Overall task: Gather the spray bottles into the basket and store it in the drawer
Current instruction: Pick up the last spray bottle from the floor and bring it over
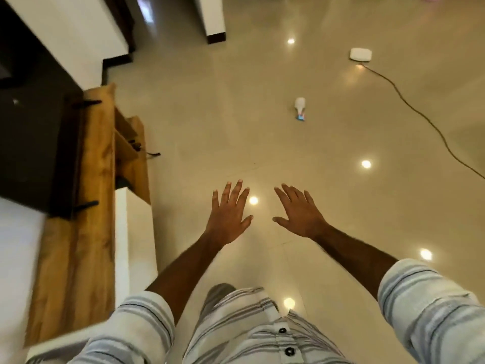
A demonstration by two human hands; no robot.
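Head view: both hands are reaching out over the floor point(328, 143), palms down, fingers spread, holding nothing. The left hand point(228, 215) and right hand point(299, 214) are hanging side by side, a small gap between the thumbs, not touching. Bare forearms are showing, with striped light sleeves point(430, 306) rolled to the elbow and a matching buttoned shirt below.

One spray bottle point(300, 108) is lying on its side on the floor, well beyond the right hand: white rounded body, narrow neck, blue trigger head pointing toward the camera. No basket is showing in frame.

Beyond the bottle, a flat white rounded box point(360, 54) is sitting on the floor, with a dark cord point(409, 106) curving away from it toward the right edge.

The floor is glossy beige tile, reflecting round ceiling-light spots. Left of the bottle, a wood-grain cabinet point(86, 179) is running along the wall, with black bar handles and one drawer point(131, 145) standing partly open; a white panel is adjoining it. The cabinet's left side is motion-blurred.
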